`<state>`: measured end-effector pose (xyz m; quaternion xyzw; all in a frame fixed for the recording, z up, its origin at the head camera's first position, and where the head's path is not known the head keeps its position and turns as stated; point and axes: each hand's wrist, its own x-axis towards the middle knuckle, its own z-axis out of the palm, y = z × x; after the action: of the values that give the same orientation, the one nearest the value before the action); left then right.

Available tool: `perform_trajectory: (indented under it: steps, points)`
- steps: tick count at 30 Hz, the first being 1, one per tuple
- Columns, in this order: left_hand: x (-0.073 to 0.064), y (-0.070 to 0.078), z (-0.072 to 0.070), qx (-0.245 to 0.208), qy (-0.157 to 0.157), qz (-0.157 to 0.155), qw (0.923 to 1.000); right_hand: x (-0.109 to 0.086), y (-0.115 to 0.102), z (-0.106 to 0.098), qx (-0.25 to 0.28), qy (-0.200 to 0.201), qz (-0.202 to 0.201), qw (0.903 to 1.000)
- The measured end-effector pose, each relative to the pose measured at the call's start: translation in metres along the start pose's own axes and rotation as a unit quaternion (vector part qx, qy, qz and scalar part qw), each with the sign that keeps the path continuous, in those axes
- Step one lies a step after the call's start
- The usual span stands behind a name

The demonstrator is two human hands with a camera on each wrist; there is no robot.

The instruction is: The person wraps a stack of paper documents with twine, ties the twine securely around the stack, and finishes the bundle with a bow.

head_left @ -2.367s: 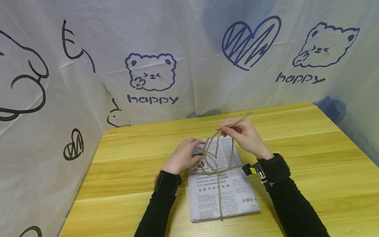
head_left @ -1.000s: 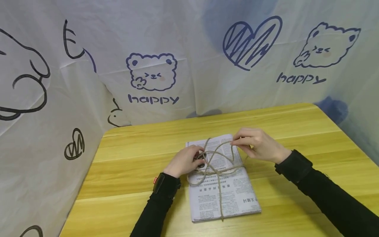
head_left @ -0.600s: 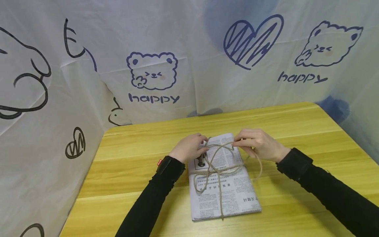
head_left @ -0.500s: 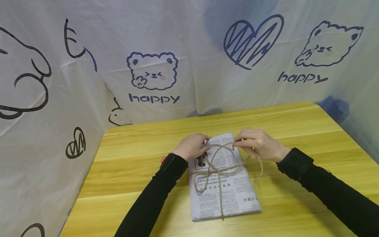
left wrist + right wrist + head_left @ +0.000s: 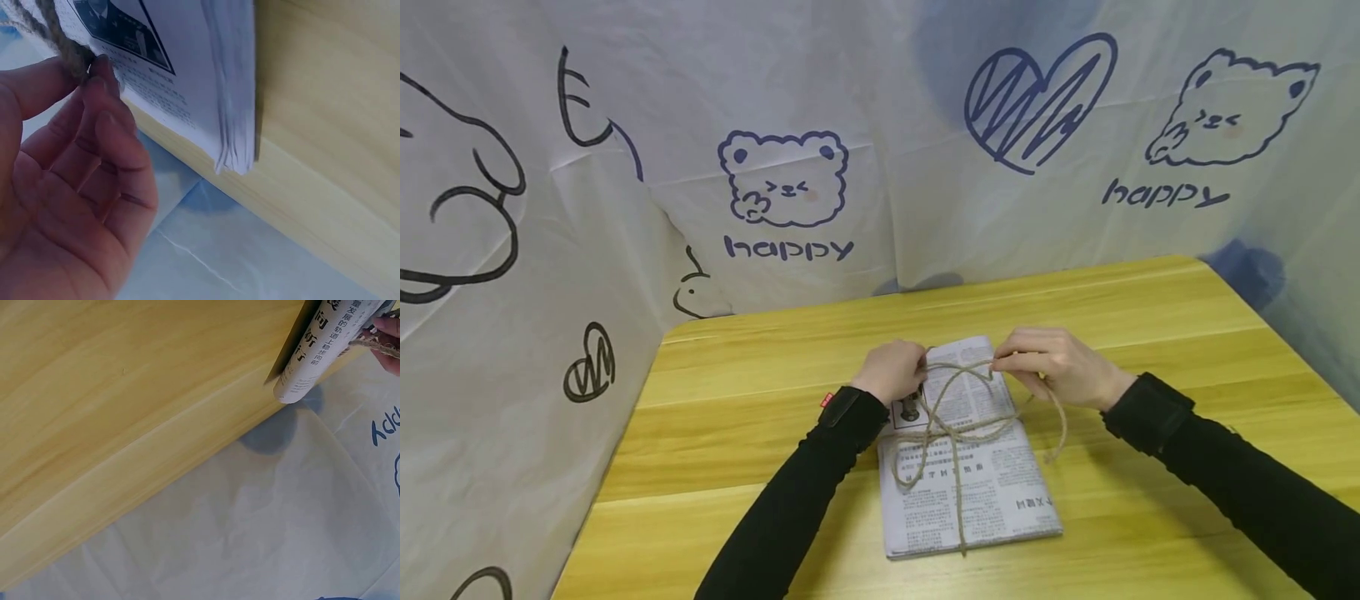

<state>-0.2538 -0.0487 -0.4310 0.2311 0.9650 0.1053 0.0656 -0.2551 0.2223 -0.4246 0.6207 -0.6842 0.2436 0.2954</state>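
Observation:
A folded stack of newspapers (image 5: 1000, 500) lies on the table, with twine (image 5: 957, 492) crossing it lengthwise and widthwise. Loose loops of the twine spread over its upper half. At the stack's upper left, my left hand (image 5: 891, 371) pinches twine between thumb and fingertips, as the left wrist view shows on the twine (image 5: 62, 44). Past the upper right edge, my right hand (image 5: 1060, 364) pinches another part between thumb and forefinger. A free twine end hangs below that hand. The right wrist view catches only fingertips of the right hand (image 5: 387, 361) beside the newspaper's folded edge.
The wood-grain table (image 5: 737, 450) extends around the stack on all sides. A pale cloth (image 5: 887, 100) with drawn bears and hearts hangs behind the table and along its left side. Black bands sit on both wrists.
My right hand has moved from above the stack to its right edge, drawing twine along. My left hand went down, then up to the upper left, and now grips twine there; a small loop lies lower left.

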Motion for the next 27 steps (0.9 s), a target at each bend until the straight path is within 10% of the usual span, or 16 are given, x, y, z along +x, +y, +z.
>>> perform_trajectory:
  steps: [14,27]
  points:
    - [-0.016,-0.019,-0.036,-0.045,0.051,0.010,0.9976,0.006,-0.002,-0.011,-0.020,0.025,0.044,0.9985]
    - [-0.058,-0.045,-0.081,-0.074,0.108,0.028,0.9910,0.004,-0.008,-0.031,-0.054,0.049,0.108,0.9915]
